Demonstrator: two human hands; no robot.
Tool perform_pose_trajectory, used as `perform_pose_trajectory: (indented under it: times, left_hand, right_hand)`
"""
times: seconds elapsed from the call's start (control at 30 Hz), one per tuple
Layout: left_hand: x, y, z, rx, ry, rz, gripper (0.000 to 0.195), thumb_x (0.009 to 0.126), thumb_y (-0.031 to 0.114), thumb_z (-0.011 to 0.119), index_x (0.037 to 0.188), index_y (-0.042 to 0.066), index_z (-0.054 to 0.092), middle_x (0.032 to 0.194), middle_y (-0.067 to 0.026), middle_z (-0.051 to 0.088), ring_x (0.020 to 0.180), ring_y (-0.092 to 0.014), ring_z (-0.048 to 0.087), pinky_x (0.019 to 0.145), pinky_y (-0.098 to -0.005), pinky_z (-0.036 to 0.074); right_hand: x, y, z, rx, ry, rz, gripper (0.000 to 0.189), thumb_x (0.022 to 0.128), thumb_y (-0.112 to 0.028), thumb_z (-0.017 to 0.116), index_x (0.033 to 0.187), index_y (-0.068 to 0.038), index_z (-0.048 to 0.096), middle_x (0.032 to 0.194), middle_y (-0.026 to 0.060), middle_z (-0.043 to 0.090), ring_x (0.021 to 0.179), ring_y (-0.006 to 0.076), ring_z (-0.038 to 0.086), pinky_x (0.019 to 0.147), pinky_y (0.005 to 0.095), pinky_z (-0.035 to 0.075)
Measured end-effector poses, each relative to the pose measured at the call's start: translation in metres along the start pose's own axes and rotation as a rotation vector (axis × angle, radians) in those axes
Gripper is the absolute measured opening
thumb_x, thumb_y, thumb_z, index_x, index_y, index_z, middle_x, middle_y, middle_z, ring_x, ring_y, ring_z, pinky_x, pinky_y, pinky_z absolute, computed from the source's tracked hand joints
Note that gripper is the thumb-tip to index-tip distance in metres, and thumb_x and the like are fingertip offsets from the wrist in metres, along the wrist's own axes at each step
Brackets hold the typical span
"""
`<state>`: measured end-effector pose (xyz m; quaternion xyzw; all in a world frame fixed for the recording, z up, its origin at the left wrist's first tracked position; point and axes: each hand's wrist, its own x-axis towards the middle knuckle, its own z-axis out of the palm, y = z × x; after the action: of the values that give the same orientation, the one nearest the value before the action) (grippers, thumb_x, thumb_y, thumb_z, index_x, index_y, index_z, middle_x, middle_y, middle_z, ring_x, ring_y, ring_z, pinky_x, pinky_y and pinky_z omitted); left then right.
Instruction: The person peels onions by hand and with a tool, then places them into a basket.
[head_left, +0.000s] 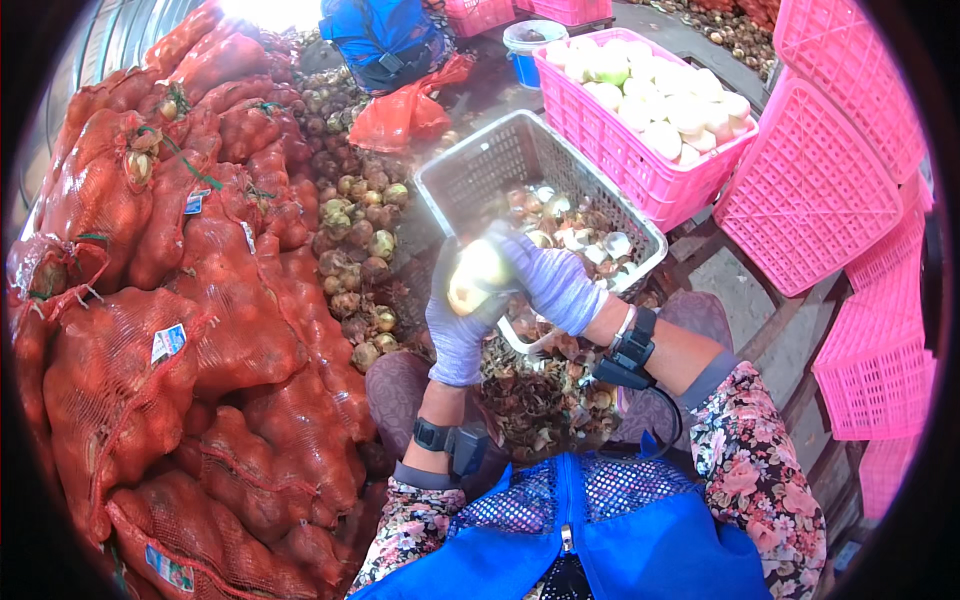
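Observation:
A pale onion (471, 279), partly peeled, is held between my two gloved hands over the near left corner of a grey plastic crate (652, 259). My left hand (459, 319) wraps the onion from the left and below. My right hand (541, 274) touches its upper right side, with the fingers blurred and partly hidden; whether it grips a tool cannot be told. Onion skins and pale peeled pieces (616, 244) lie in the crate. More dry onion skins (536, 401) are heaped on the floor between my knees.
Red mesh sacks of onions (240, 300) are piled along the left, beside loose unpeeled onions (360, 232). A pink crate (622, 161) of peeled onions stands beyond the grey crate. Stacked pink crates (810, 187) stand right. A blue bucket (527, 67) and orange plastic bag (401, 116) are farther back.

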<state>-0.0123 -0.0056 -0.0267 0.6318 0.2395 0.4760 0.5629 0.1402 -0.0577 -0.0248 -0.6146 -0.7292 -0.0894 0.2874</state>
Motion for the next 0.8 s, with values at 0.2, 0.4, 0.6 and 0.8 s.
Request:
perform_pose_trajectory:
  times: [0.2, 0.4, 0.6, 0.8]
  left_hand:
    - [-0.002, 0.009, 0.007, -0.119, 0.053, -0.068, 0.081, 0.067, 0.014, 0.077, 0.133, -0.001, 0.033, 0.122, -0.013, 0.049, 0.106, -0.019, 0.052, 0.089, -0.0308, 0.046]
    - [0.0, 0.006, 0.006, -0.071, 0.059, -0.111, 0.077, 0.067, 0.02, 0.077, 0.132, 0.006, 0.038, 0.117, -0.0109, 0.053, 0.101, -0.018, 0.054, 0.085, -0.0291, 0.049]
    - [0.005, 0.0, 0.005, 0.373, 0.065, 0.199, 0.075, 0.069, 0.012, 0.075, 0.131, -0.002, 0.036, 0.114, -0.011, 0.055, 0.1, -0.018, 0.055, 0.087, -0.0296, 0.047]
    - [0.003, 0.001, 0.004, 0.11, 0.028, 0.075, 0.084, 0.065, 0.017, 0.078, 0.134, -0.001, 0.031, 0.111, -0.0133, 0.054, 0.098, -0.019, 0.055, 0.084, -0.0295, 0.047]
  right_hand:
    - [0.002, -0.001, -0.004, 0.067, 0.017, 0.045, 0.062, 0.077, -0.012, 0.055, 0.134, -0.013, 0.032, 0.119, 0.0148, 0.051, 0.074, 0.0246, 0.064, 0.051, 0.0324, 0.048]
    - [0.004, -0.006, -0.012, 0.145, 0.044, 0.128, 0.057, 0.075, -0.008, 0.056, 0.129, -0.013, 0.041, 0.102, 0.0134, 0.059, 0.068, 0.025, 0.062, 0.056, 0.0325, 0.048]
    - [0.012, -0.007, -0.012, 0.123, -0.034, 0.268, 0.056, 0.075, -0.007, 0.057, 0.128, -0.014, 0.043, 0.093, 0.0124, 0.061, 0.067, 0.0245, 0.062, 0.056, 0.0326, 0.049]
    - [0.018, 0.033, 0.002, 0.544, -0.317, 0.648, 0.053, 0.078, -0.01, 0.057, 0.129, -0.012, 0.041, 0.097, 0.0119, 0.061, 0.077, 0.0228, 0.063, 0.068, 0.0327, 0.052]
